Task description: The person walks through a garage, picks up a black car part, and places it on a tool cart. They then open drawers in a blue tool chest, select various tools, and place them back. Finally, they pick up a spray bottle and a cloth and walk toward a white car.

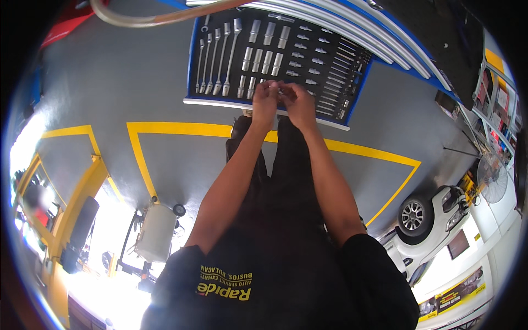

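Note:
My left hand [265,102] and my right hand [300,103] meet fingertip to fingertip above the front edge of an open tool drawer [215,102]. Between the fingers of both hands sits a small silvery metal piece [281,91], too small to identify. The drawer has a black insert. On its left lie combination wrenches [215,55], in the middle stand rows of sockets [265,54], and to the right are small bits and hex keys [335,71]. My hands cover part of the front row.
The drawer belongs to a blue tool cabinet [396,60] ahead of me. Yellow lines [181,129] mark the grey floor. A white car [423,220] and a standing fan [491,179] are at the right. A wheeled tank cart [157,231] and a yellow post [82,198] are at the left. A hose [137,21] curves overhead.

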A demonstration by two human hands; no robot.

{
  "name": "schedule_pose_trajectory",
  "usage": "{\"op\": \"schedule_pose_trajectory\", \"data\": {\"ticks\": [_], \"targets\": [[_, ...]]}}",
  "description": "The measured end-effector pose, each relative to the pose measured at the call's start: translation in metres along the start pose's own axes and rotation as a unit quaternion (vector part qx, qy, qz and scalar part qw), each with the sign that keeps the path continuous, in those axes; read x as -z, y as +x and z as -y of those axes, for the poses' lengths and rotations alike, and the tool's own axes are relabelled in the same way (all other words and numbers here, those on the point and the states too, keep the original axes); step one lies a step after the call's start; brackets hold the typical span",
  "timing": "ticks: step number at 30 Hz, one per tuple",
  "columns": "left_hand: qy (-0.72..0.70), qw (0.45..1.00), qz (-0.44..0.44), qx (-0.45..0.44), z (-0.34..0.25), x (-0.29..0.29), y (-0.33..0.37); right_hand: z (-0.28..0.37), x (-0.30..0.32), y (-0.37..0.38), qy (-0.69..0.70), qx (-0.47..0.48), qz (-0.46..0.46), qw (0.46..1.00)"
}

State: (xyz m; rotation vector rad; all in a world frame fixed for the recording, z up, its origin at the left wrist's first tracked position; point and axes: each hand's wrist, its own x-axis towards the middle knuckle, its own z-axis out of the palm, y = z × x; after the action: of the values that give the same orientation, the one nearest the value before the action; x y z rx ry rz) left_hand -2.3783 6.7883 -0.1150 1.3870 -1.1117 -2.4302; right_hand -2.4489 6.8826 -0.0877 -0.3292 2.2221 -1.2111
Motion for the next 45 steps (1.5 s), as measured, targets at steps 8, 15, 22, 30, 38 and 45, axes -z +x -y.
{"op": "schedule_pose_trajectory", "data": {"ticks": [8,15,22,30,38,45], "targets": [[0.472,0.864,-0.099,-0.144,0.009,-0.041,0.018,-0.05,0.025,0.023,-0.256,0.095,-0.059,0.96],[0.588,0.776,-0.058,-0.218,-0.007,-0.031,0.015,-0.039,0.029,0.027,-0.346,0.124,0.002,0.93],[0.682,0.727,-0.073,-0.022,-0.026,-0.062,0.041,-0.009,0.033,0.047,-0.383,0.048,0.023,0.922],[0.641,0.765,0.004,-0.06,-0.057,-0.026,-0.005,-0.018,0.072,0.04,-0.198,-0.047,0.054,0.978],[0.644,0.764,-0.003,-0.042,-0.089,0.139,-0.07,0.147,0.242,-0.052,-0.159,0.181,-0.171,0.955],[0.356,0.927,-0.115,0.038,-0.124,0.099,-0.02,0.283,0.408,0.086,-0.265,0.311,-0.379,0.83]]}}
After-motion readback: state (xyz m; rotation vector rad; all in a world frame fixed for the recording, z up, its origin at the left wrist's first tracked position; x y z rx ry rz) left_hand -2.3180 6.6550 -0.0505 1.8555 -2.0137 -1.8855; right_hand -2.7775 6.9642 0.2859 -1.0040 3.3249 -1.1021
